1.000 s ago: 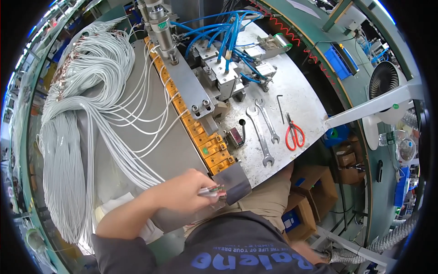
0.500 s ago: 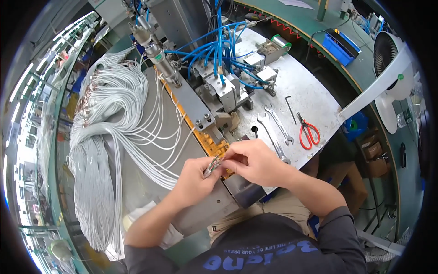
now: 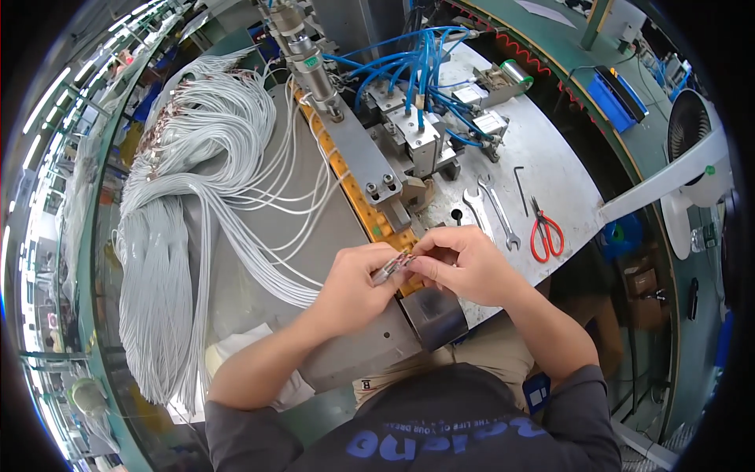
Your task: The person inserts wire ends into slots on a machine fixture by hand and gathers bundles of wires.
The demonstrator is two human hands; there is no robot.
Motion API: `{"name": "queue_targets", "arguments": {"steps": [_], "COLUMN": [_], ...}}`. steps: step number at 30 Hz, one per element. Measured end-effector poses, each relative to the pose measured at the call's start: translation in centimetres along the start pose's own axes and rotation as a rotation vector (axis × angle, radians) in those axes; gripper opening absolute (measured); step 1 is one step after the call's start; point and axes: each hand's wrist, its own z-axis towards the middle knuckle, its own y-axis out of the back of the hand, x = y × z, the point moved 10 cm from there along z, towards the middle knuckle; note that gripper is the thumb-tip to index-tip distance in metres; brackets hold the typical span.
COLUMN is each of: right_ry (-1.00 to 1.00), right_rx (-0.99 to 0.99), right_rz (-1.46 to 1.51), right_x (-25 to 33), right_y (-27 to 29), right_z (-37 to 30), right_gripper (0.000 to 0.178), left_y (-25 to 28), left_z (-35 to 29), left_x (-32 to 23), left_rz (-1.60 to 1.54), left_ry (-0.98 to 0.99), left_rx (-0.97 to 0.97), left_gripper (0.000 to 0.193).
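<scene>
Both hands meet over the near end of an orange metal strip (image 3: 358,195) on the machine. My left hand (image 3: 355,285) is closed around the ends of several pale grey cables (image 3: 279,293), and their stripped tips with thin coloured wires (image 3: 392,268) poke out past its thumb. At those tips my right hand (image 3: 470,265) pinches, thumb against fingers, on the fine wires. What exactly lies between its fingertips is too small to make out. The cables run left from my left hand into a large grey cable bundle (image 3: 169,291) on the bench.
Right of my hands, spanners (image 3: 500,212), a hex key (image 3: 520,189) and red-handled cutters (image 3: 546,236) lie on a metal plate (image 3: 566,189). Ahead stands a pneumatic machine with blue hoses (image 3: 429,71). A white fan (image 3: 692,141) is at far right.
The whole view has shifted, so the bench sits further right and higher in the picture. My hands remain together at the wire tips, with only slight finger movement.
</scene>
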Motion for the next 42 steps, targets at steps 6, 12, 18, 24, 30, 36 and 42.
{"name": "queue_targets", "arguments": {"steps": [6, 12, 18, 24, 30, 36, 42], "right_ry": [-0.152, -0.12, -0.092, -0.281, 0.023, 0.018, -0.206], "right_rx": [0.044, 0.103, -0.02, 0.007, -0.013, -0.145, -0.042], "right_rz": [0.124, 0.059, -0.009, 0.295, -0.066, 0.033, -0.113], "right_x": [-1.8, -2.3, -1.6, -3.1, 0.0, 0.3, -3.4], "right_y": [1.1, 0.0, 0.1, -0.2, 0.3, 0.3, 2.5], "right_z": [-0.5, -0.8, -1.0, -0.9, -0.7, -1.3, -0.5], "right_gripper": [0.01, 0.01, 0.012, 0.012, 0.009, 0.007, 0.019], "left_y": [-1.6, -2.2, -1.5, -0.6, -1.3, -1.6, -1.9], "left_z": [-0.4, -0.7, -0.7, -0.5, -0.6, -1.1, -1.2], "left_x": [2.0, 2.4, 0.8, 0.3, 0.4, 1.6, 1.5], "left_rz": [-0.221, -0.216, -0.108, -0.102, -0.188, -0.318, 0.179], "left_ry": [0.28, 0.289, 0.106, 0.088, 0.034, 0.252, 0.033], "left_rx": [0.201, 0.233, 0.118, 0.049, 0.079, 0.077, 0.159], "left_gripper": [0.017, 0.019, 0.016, 0.011, 0.009, 0.008, 0.007]}}
